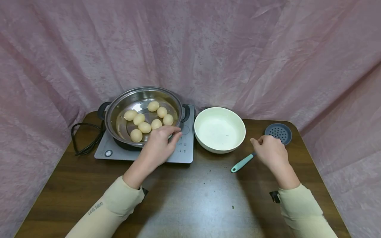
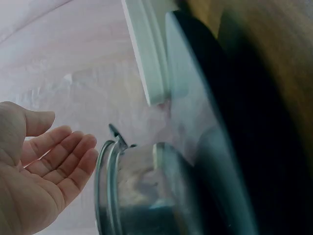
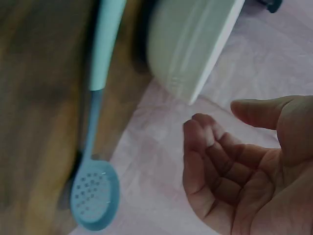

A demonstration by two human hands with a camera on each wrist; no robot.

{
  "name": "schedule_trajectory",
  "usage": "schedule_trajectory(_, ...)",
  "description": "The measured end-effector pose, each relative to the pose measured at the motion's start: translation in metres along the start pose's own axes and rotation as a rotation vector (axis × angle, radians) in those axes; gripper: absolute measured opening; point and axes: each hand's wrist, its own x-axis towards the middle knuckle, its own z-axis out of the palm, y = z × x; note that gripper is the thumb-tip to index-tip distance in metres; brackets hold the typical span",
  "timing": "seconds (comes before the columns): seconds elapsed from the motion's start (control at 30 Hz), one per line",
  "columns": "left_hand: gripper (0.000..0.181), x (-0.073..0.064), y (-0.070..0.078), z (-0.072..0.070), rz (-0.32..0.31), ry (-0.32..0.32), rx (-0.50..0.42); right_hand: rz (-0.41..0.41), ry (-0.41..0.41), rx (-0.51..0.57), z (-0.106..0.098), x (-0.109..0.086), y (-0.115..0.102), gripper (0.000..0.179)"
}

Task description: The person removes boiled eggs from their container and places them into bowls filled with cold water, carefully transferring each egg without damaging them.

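Note:
A steel pot [image 1: 114, 119] with black side handles holds several pale, oval eggs [image 1: 136, 135] in shallow liquid. My left hand [image 1: 160, 143] hovers at the pot's near right rim, holding nothing; its fingers are loosely bent in the left wrist view, beside the pot wall [image 2: 146, 196]. On the right, a slotted spoon [image 1: 242, 163] with a mint handle and grey perforated head lies on the table. My right hand [image 1: 271, 152] is above it, hiding part of its neck. In the right wrist view, that hand is empty with relaxed fingers, apart from the spoon [image 3: 95, 193].
Under the pot is a grey induction cooker [image 1: 184, 148], its black cord [image 1: 86, 150] looped at the left. A cream bowl [image 1: 219, 130] stands between cooker and spoon. Pink curtain [image 1: 190, 49] hangs behind the wooden table [image 1: 193, 205], which has small crumbs on it.

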Motion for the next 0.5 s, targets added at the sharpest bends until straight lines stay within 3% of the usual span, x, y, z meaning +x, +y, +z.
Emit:
schedule_trajectory(0.23,0.023,-0.005,0.004,0.008,0.003,-0.065,-0.004,0.093,-0.174,-0.089,0.017,0.005,0.014,0.054)
schedule_trajectory(0.5,0.022,-0.011,0.005,0.022,0.036,-0.095,0.019,0.133,-0.256,-0.093,0.049,0.011,0.018,0.054)
